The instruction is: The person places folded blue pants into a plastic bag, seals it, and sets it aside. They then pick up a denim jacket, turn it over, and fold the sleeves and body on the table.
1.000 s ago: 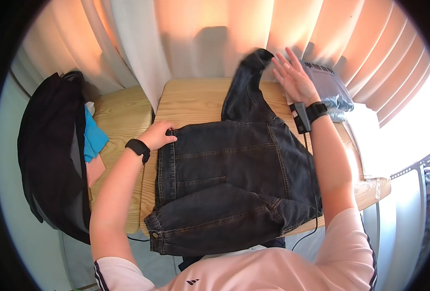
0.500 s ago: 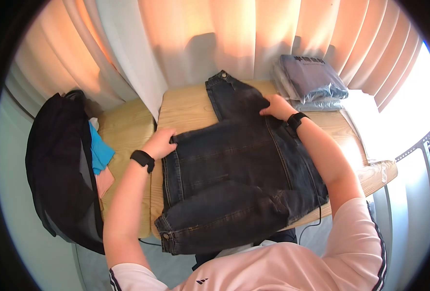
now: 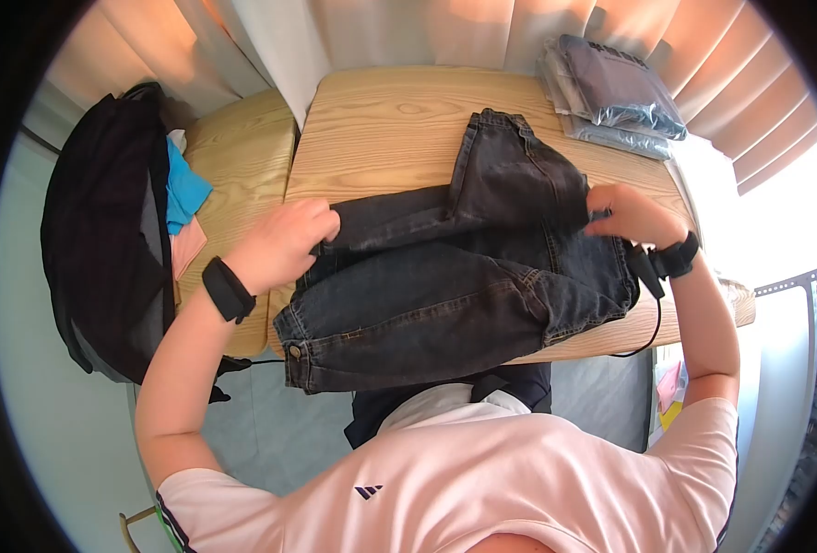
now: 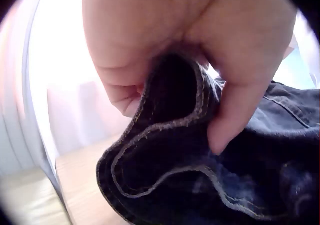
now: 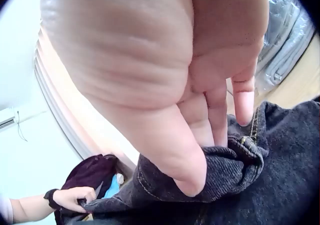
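A dark denim jacket (image 3: 408, 295) lies across the wooden table, its near sleeve laid over the body and its far sleeve (image 3: 510, 166) bent up and back. My left hand (image 3: 289, 240) grips the hem at the left end; in the left wrist view the denim edge (image 4: 200, 120) loops in folds between thumb and fingers. At the shoulder side, my right hand (image 3: 634, 217) pinches a bunched fold of the jacket, which the right wrist view shows as a rolled ridge of denim (image 5: 232, 170) between thumb and fingers.
Plastic-wrapped garments (image 3: 616, 92) are stacked at the table's back right corner. On the left stands a dark draped bag or cloth (image 3: 104, 240) with blue cloth (image 3: 187, 184) beside it. Pale curtains (image 3: 408, 37) hang behind the wooden table (image 3: 381, 111). A black cable runs from the right wrist.
The right hand came down from above the table onto the jacket and took hold near the shoulder. The jacket's far side has been drawn toward the body, its far sleeve with it.
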The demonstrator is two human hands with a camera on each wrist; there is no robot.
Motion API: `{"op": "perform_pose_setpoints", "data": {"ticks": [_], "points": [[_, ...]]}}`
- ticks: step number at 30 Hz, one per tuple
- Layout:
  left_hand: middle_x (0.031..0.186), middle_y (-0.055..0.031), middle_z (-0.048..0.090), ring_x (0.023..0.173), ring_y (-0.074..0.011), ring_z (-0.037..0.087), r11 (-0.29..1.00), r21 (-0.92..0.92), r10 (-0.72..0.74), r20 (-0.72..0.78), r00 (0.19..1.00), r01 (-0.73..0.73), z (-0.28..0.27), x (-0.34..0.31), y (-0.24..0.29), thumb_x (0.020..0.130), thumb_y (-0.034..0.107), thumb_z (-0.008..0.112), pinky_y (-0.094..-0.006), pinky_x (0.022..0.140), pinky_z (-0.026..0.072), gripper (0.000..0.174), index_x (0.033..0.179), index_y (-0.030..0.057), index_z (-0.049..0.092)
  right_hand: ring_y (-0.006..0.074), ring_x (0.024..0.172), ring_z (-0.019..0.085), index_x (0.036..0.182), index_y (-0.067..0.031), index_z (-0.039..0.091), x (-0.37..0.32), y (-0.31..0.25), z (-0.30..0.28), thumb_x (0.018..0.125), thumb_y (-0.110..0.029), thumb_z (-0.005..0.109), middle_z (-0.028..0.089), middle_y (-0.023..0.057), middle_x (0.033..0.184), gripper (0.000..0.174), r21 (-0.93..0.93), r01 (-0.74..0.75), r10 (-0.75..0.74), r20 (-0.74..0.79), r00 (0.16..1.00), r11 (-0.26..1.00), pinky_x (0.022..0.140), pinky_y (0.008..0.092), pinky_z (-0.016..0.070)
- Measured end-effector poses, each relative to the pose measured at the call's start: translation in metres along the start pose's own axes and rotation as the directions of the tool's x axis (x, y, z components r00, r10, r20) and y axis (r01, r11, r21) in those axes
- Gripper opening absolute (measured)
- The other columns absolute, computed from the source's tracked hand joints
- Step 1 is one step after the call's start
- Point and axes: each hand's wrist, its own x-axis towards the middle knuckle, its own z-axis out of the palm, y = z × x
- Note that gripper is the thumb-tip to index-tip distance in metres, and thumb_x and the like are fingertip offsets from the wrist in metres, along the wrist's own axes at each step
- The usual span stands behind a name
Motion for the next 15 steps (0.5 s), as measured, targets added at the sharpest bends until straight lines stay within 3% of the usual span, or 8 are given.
{"op": "perform_pose_setpoints", "data": {"ticks": [3, 5, 6, 7, 10, 11, 13, 15], "points": [[0.085, -0.0065, 0.050, 0.089, -0.0292, 0.052, 0.995, -0.037, 0.089, 0.010, 0.996, -0.089, 0.021, -0.008, 0.000, 0.061, -0.008, 0.065, -0.0402, 0.071, 0.0434, 0.033, 0.085, 0.0085, 0.050, 0.0271, 0.086, 0.059, 0.096, 0.0005, 0.064, -0.009, 0.000, 0.018, 0.071, -0.020, 0.076, 0.061, 0.0113, 0.087, 0.035, -0.038, -0.003, 0.006, 0.067, 0.998, 0.999, 0.080, 0.0343, 0.0458], [0.088, -0.0059, 0.051, 0.091, -0.0283, 0.052, 0.997, -0.044, 0.064, 0.069, 0.996, -0.061, 0.029, -0.011, -0.001, 0.062, -0.008, 0.065, -0.0398, 0.075, 0.0438, 0.034, 0.090, 0.0083, 0.053, 0.0269, 0.088, 0.058, 0.096, 0.0012, 0.063, -0.011, -0.003, 0.024, 0.076, -0.028, 0.074, 0.061, 0.0116, 0.092, 0.037, 0.052, 0.005, -0.011, 0.114, 0.993, 0.999, 0.080, 0.0340, 0.0459], [0.091, -0.0058, 0.053, 0.094, -0.0283, 0.052, 0.997, -0.067, 0.049, 0.086, 0.995, -0.043, 0.029, -0.011, 0.000, 0.063, -0.008, 0.064, -0.0393, 0.078, 0.0440, 0.034, 0.092, 0.0076, 0.055, 0.0255, 0.085, 0.060, 0.093, 0.0009, 0.065, -0.011, -0.006, 0.021, 0.083, -0.038, 0.067, 0.062, 0.0110, 0.085, 0.040, -0.022, 0.012, -0.010, 0.087, 0.996, 1.000, 0.078, 0.0336, 0.0467], [0.094, -0.0056, 0.055, 0.097, -0.0282, 0.052, 0.996, -0.085, 0.035, 0.102, 0.994, -0.026, 0.029, -0.011, -0.001, 0.064, -0.008, 0.063, -0.0388, 0.080, 0.0443, 0.034, 0.094, 0.0070, 0.057, 0.0255, 0.085, 0.060, 0.093, 0.0009, 0.065, -0.008, -0.006, 0.018, 0.083, -0.038, 0.067, 0.062, 0.0110, 0.085, 0.040, -0.017, 0.009, -0.007, 0.080, 0.997, 1.000, 0.078, 0.0336, 0.0467], [0.097, -0.0082, 0.058, 0.096, -0.0281, 0.055, 0.989, -0.139, 0.062, 0.119, 0.991, -0.045, 0.018, -0.011, 0.000, 0.069, -0.007, 0.057, -0.0362, 0.082, 0.0459, 0.030, 0.096, 0.0043, 0.060, 0.0174, 0.070, 0.063, 0.082, 0.0020, 0.067, 0.006, -0.018, 0.001, 0.088, -0.047, 0.057, 0.063, 0.0102, 0.068, 0.051, 0.139, -0.326, 0.315, 0.096, 0.944, 0.935, 0.063, 0.0311, 0.0487], [0.097, -0.0082, 0.058, 0.096, -0.0281, 0.055, 0.990, -0.128, 0.073, 0.119, 0.990, -0.057, 0.013, -0.008, 0.002, 0.069, -0.007, 0.057, -0.0362, 0.082, 0.0459, 0.030, 0.096, 0.0043, 0.060, 0.0174, 0.070, 0.063, 0.082, 0.0020, 0.067, 0.013, -0.015, -0.001, 0.088, -0.047, 0.057, 0.063, 0.0102, 0.068, 0.051, 0.145, -0.328, 0.319, 0.081, 0.944, 0.933, 0.063, 0.0311, 0.0487], [0.095, -0.0111, 0.059, 0.088, -0.0282, 0.058, 0.941, -0.322, -0.071, 0.124, 0.990, 0.107, 0.000, -0.001, 0.009, 0.073, -0.005, 0.052, -0.0345, 0.080, 0.0476, 0.027, 0.097, 0.0022, 0.061, 0.0148, 0.069, 0.063, 0.093, 0.0036, 0.066, 0.032, 0.001, -0.001, 0.089, -0.043, 0.056, 0.066, 0.0111, 0.078, 0.047, 0.441, -0.415, 0.500, -0.091, 0.861, 0.796, 0.058, 0.0310, 0.0482], [0.092, -0.0125, 0.059, 0.080, -0.0287, 0.059, 0.915, -0.398, -0.059, 0.039, 0.997, 0.070, -0.011, 0.009, 0.031, 0.075, -0.004, 0.051, -0.0348, 0.075, 0.0486, 0.024, 0.097, 0.0006, 0.060, 0.0152, 0.075, 0.063, 0.102, 0.0037, 0.063, 0.049, 0.005, 0.005, 0.088, -0.036, 0.059, 0.066, 0.0117, 0.085, 0.043, 0.429, -0.423, 0.516, -0.124, 0.847, 0.798, 0.063, 0.0296, 0.0489]]}}
